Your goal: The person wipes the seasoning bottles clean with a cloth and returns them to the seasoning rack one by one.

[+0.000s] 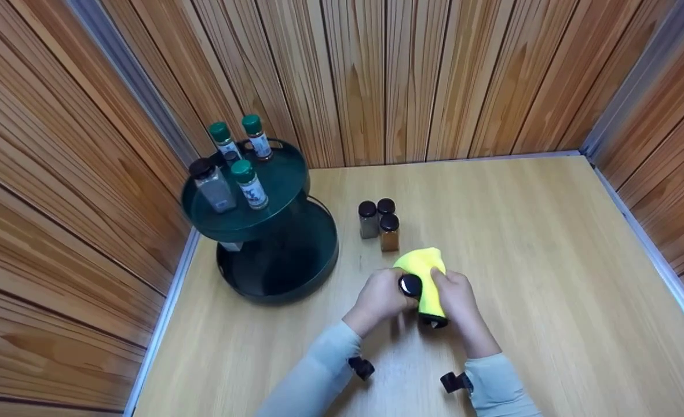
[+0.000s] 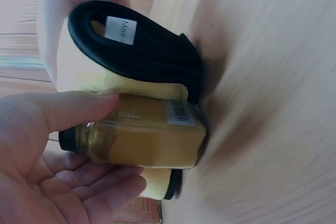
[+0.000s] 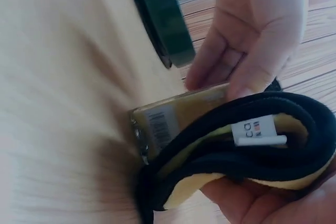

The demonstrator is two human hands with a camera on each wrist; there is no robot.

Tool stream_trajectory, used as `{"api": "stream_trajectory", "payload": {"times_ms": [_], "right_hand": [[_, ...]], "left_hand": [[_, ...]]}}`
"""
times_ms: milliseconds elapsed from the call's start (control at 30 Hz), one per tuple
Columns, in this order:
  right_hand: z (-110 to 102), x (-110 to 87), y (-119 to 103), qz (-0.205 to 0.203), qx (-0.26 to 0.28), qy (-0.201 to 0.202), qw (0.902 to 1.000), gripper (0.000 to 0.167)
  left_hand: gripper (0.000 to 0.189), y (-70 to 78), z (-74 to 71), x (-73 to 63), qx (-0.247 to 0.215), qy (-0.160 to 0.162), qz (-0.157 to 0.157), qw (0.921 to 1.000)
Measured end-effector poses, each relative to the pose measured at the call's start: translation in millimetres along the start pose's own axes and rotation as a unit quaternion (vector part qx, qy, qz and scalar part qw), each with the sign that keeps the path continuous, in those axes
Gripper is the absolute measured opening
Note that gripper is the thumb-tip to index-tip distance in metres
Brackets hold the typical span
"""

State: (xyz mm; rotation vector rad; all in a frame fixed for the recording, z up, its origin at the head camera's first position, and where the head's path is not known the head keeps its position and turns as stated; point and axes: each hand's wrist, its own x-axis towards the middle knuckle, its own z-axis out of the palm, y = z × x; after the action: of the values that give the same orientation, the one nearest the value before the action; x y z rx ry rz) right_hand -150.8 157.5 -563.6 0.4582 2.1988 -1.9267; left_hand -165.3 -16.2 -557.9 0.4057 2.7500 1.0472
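Observation:
My left hand grips a square glass spice jar with a black lid and yellow-brown contents, thumb on one side and fingers on the other. A barcode label shows near the jar's base. In my right hand is a yellow cloth with black edging and a small white tag. The cloth is folded over and lies against the jar's side, as both wrist views show. Part of the jar is hidden behind the cloth in the right wrist view.
Three dark-lidded spice jars stand together just beyond my hands. To the left is a dark green two-tier round rack. Its upper tier carries several jars, some green-capped, one larger and dark-lidded. Wood-panelled walls enclose the table.

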Motion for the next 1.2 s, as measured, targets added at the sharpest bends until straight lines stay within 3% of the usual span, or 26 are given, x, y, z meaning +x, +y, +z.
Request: {"api": "stream_trajectory", "payload": {"times_ms": [200,367,567,833,1000,1200], "right_hand": [[-3.7,-0.6,-1.2,0.023,0.018,-0.024,0.9993,0.039],[0.8,-8.9,-1.7,0.009,0.012,-0.028,0.9995,0.040],[4.9,-11.9,0.3,-0.010,0.011,-0.049,0.9987,0.041],[4.8,-12.6,1.5,-0.013,0.014,-0.019,0.9996,0.033],[0.9,-19.1,3.2,-0.013,0.034,0.004,0.9993,0.031],[-3.4,-27.7,-2.1,-0.020,0.061,0.029,0.9975,0.028]], "left_hand": [[0.039,1.3,8.6,-6.1,0.000,0.007,-0.008,0.9999],[0.039,0.7,11.4,-10.3,-0.016,0.022,-0.013,0.9996],[0.040,0.7,7.4,-8.9,-0.015,0.016,-0.033,0.9992],[0.031,2.6,-0.1,-4.0,-0.011,0.017,-0.010,0.9998],[0.032,6.3,-9.9,-8.7,-0.053,0.023,-0.015,0.9982],[0.035,26.1,-25.6,-12.7,-0.130,0.043,-0.031,0.9901]]}}
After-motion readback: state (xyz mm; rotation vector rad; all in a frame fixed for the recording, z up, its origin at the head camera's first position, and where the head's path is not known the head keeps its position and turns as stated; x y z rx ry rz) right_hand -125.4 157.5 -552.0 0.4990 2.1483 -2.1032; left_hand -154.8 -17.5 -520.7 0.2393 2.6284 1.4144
